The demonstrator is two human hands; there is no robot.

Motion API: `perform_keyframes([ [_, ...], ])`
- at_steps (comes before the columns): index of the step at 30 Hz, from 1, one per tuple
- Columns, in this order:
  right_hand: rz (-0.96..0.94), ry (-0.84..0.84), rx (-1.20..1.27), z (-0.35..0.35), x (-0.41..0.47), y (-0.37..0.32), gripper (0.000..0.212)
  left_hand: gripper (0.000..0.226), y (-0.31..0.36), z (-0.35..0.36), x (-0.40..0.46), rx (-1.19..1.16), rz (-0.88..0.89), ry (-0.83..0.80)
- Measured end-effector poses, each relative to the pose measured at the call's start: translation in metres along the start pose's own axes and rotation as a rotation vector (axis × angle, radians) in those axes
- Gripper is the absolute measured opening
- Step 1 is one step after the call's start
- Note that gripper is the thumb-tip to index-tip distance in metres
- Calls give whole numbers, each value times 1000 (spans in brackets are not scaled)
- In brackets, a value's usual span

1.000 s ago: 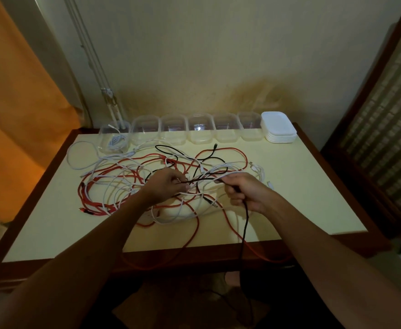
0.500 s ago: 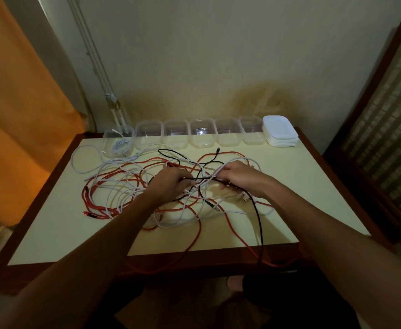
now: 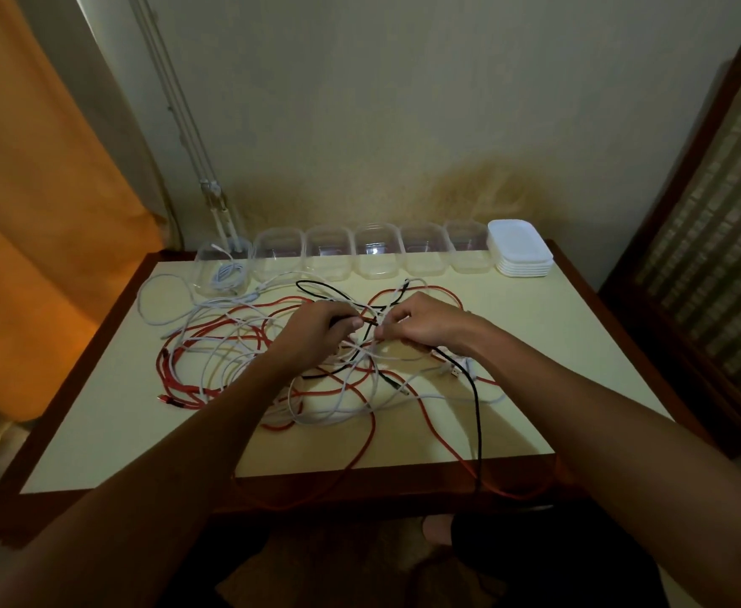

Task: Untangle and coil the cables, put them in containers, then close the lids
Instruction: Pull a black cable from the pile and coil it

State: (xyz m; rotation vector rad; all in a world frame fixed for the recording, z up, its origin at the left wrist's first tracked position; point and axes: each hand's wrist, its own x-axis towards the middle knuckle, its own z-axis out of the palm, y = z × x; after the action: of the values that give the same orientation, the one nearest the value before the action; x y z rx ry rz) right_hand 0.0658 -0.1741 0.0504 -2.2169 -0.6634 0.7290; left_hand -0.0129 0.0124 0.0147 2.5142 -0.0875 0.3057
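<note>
While both hands worked the tangled red, white and black cables (image 3: 316, 388), fingers pinched.
Left hand (image 3: 316, 331) pinched the thin black cable (image 3: 476, 414); right hand (image 3: 421, 322) pinched white strands.

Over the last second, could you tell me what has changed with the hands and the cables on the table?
The right hand moved from the near right side inward over the tangle, drawing up to the left hand; both now pinch strands close together at the middle. The black cable trails from the right hand over the table's near edge as before. The containers, one already holding a white cable, and the lid stack stayed put.
</note>
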Motion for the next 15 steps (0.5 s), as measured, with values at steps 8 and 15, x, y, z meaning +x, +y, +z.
perform_keyframes([
  [8,124,17,-8,11,2,-13,63,39,8,37,-8,170,16,169],
  [15,23,-65,174,-2,-16,10,32,21,-6,34,-13,186,-193,231],
])
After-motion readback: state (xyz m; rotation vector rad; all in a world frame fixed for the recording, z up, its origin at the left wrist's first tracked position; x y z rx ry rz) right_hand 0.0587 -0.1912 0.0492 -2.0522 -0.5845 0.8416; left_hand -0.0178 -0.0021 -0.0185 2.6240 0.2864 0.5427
